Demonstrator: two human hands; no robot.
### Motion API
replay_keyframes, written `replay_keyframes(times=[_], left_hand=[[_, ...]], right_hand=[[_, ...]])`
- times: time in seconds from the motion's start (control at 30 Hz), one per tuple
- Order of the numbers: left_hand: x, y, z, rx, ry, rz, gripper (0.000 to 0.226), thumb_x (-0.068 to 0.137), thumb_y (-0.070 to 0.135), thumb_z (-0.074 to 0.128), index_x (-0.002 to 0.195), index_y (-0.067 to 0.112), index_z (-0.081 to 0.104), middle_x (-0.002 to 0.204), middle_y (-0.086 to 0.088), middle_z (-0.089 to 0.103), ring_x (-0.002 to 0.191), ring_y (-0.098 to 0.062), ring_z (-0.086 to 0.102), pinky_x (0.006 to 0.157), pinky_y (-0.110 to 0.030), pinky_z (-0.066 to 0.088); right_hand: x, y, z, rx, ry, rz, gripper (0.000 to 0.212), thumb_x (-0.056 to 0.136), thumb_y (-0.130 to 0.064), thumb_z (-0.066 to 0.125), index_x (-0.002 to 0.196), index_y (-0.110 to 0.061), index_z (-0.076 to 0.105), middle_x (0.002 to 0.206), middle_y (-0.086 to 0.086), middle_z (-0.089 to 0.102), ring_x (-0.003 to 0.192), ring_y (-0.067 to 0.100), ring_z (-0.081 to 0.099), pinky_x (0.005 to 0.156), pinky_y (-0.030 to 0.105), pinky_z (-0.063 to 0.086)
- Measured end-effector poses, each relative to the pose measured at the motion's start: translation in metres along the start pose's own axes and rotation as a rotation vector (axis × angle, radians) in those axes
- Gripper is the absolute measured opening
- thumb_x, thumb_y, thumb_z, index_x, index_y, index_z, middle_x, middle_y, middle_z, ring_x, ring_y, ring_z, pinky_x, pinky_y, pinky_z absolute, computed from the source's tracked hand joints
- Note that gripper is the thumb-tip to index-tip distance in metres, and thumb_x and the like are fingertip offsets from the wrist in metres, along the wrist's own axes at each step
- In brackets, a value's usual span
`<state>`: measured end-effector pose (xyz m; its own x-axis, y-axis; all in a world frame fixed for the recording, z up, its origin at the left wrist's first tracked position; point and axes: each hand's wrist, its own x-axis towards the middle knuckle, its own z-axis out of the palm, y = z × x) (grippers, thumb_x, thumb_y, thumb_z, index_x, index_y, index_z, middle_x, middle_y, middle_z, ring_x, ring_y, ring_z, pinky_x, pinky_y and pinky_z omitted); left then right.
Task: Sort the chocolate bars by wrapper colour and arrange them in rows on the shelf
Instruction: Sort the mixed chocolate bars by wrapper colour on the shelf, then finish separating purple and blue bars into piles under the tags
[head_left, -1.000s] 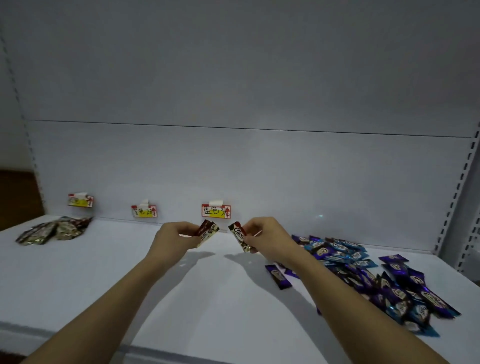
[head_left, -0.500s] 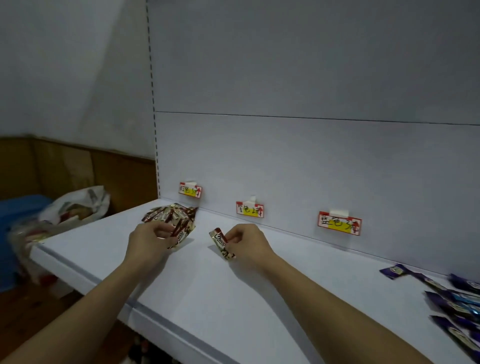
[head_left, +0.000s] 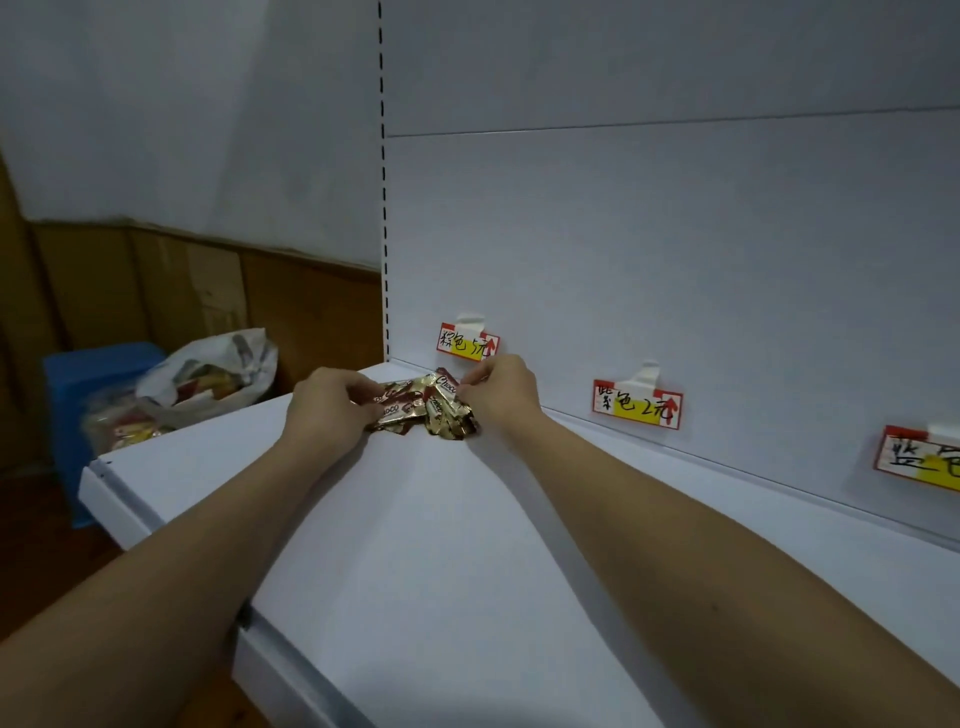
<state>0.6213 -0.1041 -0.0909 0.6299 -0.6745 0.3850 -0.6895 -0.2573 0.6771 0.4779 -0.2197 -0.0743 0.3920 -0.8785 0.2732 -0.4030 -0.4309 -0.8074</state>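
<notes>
At the far left end of the white shelf (head_left: 467, 545), just under the first price tag (head_left: 467, 343), a small heap of brown-and-gold chocolate bars (head_left: 423, 410) lies against the back panel. The left hand (head_left: 330, 408) rests on the heap's left side with fingers curled over a wrapper, and the right hand (head_left: 498, 392) pinches the end of a bar on top, its thumb and fingertips closed on the foil. Both hands therefore grip bars of the brown pile, though how many each one holds is hidden by the knuckles.

The main risk is the state of the pile itself: the bars overlap at odd angles, not in a row, so tidying by feel could push some out of line or slide them off the open left edge of the shelf, which is near (a plastic bag (head_left: 208, 374) and a blue stool (head_left: 88, 374) sit on the floor below that edge). Foil wrappers are slick and light, so I judge that a quick release may let a bar skate sideways or flip face down. A second tag (head_left: 636, 408) hangs well to the right, and a third tag (head_left: 919, 462) sits at the frame's edge; if the brown row spreads rightward it could crowd the next colour's space. The dim light may also make dark wrappers hard to tell apart.
</notes>
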Motion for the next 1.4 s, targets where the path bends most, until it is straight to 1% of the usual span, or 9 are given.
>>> replay_keyframes(times=[0.13, 0.37, 0.57, 0.73, 0.93, 1.07, 1.2, 1.33, 1.4], left_hand=[[-0.001, -0.001, 0.002, 0.080, 0.016, 0.004, 0.023, 0.087, 0.029, 0.070, 0.110, 0.026, 0.071, 0.114, 0.002, 0.068, 0.099, -0.018, 0.058, 0.086, -0.038, 0.051], [-0.043, 0.044, -0.005, 0.197, -0.026, 0.078, 0.032, 0.094, 0.043, 0.055, 0.122, 0.032, 0.064, 0.122, 0.004, 0.066, 0.110, -0.021, 0.058, 0.091, -0.039, 0.048], [-0.117, 0.119, 0.005, 0.236, -0.229, 0.150, 0.046, 0.092, 0.059, 0.044, 0.129, 0.037, 0.057, 0.136, 0.005, 0.057, 0.124, -0.020, 0.049, 0.099, -0.041, 0.044], [-0.186, 0.194, 0.031, 0.183, -0.441, 0.159, 0.054, 0.092, 0.066, 0.034, 0.136, 0.038, 0.048, 0.142, 0.005, 0.050, 0.133, -0.021, 0.040, 0.107, -0.044, 0.033], [-0.244, 0.285, 0.072, -0.007, -0.538, 0.295, 0.048, 0.090, 0.064, 0.038, 0.124, 0.037, 0.059, 0.128, 0.007, 0.060, 0.118, -0.017, 0.053, 0.104, -0.043, 0.040], [-0.282, 0.334, 0.110, -0.131, -0.602, 0.379, 0.032, 0.094, 0.045, 0.050, 0.117, 0.028, 0.064, 0.119, 0.009, 0.064, 0.107, -0.012, 0.057, 0.096, -0.035, 0.047], [-0.301, 0.374, 0.148, -0.208, -0.609, 0.442, 0.020, 0.092, 0.029, 0.057, 0.109, 0.025, 0.068, 0.105, 0.009, 0.068, 0.093, -0.008, 0.061, 0.084, -0.026, 0.048], [-0.306, 0.407, 0.177, -0.346, -0.544, 0.459, 0.017, 0.093, 0.018, 0.057, 0.104, 0.020, 0.070, 0.101, 0.004, 0.069, 0.076, 0.000, 0.061, 0.061, -0.006, 0.044], [-0.309, 0.408, 0.186, -0.415, -0.533, 0.449, 0.016, 0.093, 0.015, 0.057, 0.100, 0.019, 0.071, 0.097, 0.003, 0.069, 0.074, -0.001, 0.060, 0.059, -0.007, 0.046]], right_hand=[[0.003, -0.002, 0.002, -0.075, 0.021, -0.048, 0.009, 0.087, -0.012, 0.064, 0.093, -0.009, 0.071, 0.099, 0.005, 0.069, 0.096, 0.021, 0.062, 0.074, 0.026, 0.043], [-0.049, -0.005, -0.053, -0.150, -0.099, -0.080, 0.022, 0.096, -0.020, 0.051, 0.107, -0.010, 0.067, 0.106, 0.008, 0.068, 0.098, 0.024, 0.061, 0.081, 0.029, 0.046], [-0.143, 0.000, -0.143, -0.249, -0.187, -0.119, 0.028, 0.097, -0.033, 0.049, 0.111, -0.018, 0.067, 0.111, -0.001, 0.068, 0.103, 0.017, 0.060, 0.091, 0.034, 0.049], [-0.213, 0.017, -0.231, -0.327, -0.174, -0.074, 0.029, 0.097, -0.038, 0.050, 0.112, -0.021, 0.067, 0.110, -0.003, 0.066, 0.097, 0.015, 0.060, 0.079, 0.029, 0.048], [-0.272, 0.050, -0.340, -0.313, -0.014, 0.028, 0.021, 0.092, -0.032, 0.050, 0.088, -0.023, 0.068, 0.084, -0.008, 0.070, 0.079, 0.014, 0.067, 0.073, 0.034, 0.056], [-0.299, 0.086, -0.403, -0.325, 0.061, 0.111, 0.016, 0.093, -0.025, 0.053, 0.091, -0.021, 0.068, 0.079, -0.006, 0.071, 0.069, 0.011, 0.065, 0.066, 0.028, 0.053], [-0.311, 0.126, -0.459, -0.392, 0.130, 0.174, 0.013, 0.090, -0.019, 0.059, 0.085, -0.024, 0.069, 0.082, -0.005, 0.070, 0.072, 0.010, 0.063, 0.073, 0.032, 0.056], [-0.318, 0.158, -0.473, -0.440, 0.110, 0.152, 0.011, 0.092, -0.018, 0.062, 0.096, -0.022, 0.071, 0.093, -0.009, 0.067, 0.080, 0.001, 0.059, 0.075, 0.022, 0.050], [-0.320, 0.167, -0.469, -0.464, 0.050, 0.115, 0.013, 0.092, -0.020, 0.063, 0.103, -0.023, 0.070, 0.088, -0.014, 0.064, 0.073, -0.002, 0.056, 0.066, 0.017, 0.046]])
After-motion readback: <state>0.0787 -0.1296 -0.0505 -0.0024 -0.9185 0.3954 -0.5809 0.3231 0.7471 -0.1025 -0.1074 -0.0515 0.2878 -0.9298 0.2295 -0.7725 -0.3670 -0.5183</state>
